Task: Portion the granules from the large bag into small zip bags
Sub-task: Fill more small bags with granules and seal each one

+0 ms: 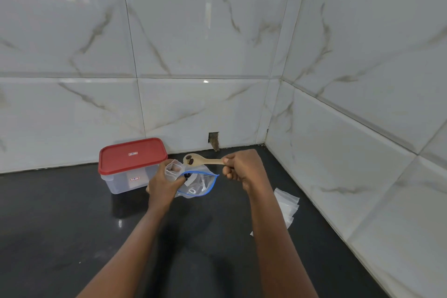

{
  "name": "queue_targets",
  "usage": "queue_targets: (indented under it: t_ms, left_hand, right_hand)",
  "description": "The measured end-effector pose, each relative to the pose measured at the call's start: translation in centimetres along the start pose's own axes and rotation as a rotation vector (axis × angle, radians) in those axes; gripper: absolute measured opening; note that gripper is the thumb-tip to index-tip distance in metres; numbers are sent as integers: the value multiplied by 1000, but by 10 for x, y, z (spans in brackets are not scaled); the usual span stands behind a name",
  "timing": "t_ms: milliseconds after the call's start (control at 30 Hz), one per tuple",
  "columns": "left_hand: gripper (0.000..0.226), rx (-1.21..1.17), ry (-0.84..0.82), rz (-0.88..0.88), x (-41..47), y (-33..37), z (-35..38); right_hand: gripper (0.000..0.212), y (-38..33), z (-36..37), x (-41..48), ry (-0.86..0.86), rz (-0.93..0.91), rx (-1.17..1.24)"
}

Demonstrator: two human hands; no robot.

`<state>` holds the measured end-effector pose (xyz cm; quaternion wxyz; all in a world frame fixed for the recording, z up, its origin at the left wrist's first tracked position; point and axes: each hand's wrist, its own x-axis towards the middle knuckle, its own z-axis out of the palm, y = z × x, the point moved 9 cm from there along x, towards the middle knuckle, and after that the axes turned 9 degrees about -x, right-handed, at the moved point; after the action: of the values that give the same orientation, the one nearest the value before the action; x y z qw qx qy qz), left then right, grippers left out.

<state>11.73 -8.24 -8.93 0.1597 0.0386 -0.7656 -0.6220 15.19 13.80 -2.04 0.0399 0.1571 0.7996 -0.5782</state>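
The dark surface (72,237) is closed off at the back and on the right by tiled walls (362,128) that meet in a corner. The back left is blocked by a red-lidded container (133,155). Just beside it, the middle is taken up by the large bag (200,184), and the room above its mouth is crossed by a wooden spoon (200,161). Small zip bags (286,203) are piled near the right wall. Open surface is left in front of the container.
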Motion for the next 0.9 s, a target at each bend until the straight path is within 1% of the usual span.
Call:
queue_targets:
  t_ms: [67, 200, 367, 533, 667, 767, 900]
  left_hand:
    - [47, 3, -15, 14, -2, 2, 3]
    - [49, -17, -8, 25, -3, 3, 4]
    - [47, -53, -11, 9, -4, 4, 1]
    - [44, -46, 15, -14, -4, 4, -4]
    - [45, -51, 22, -13, -4, 5, -5]
    - [45, -66, 17, -10, -4, 4, -3]
    - [47, -60, 29, -31, -5, 1, -4]
  right_hand:
    - [18, -14, 6, -4, 26, -87, -85]
    - [22, -37, 29, -14, 46, -297, -411]
    - [28, -53, 56, -22, 63, -483, -731]
    - [35, -66, 72, -36, 34, -708, -1018]
    - [32, -67, 76, -40, 18, -786, -1139]
    - [34, -63, 77, -38, 23, -821, -1144]
    - [37, -61, 73, -33, 58, -813, -1142]
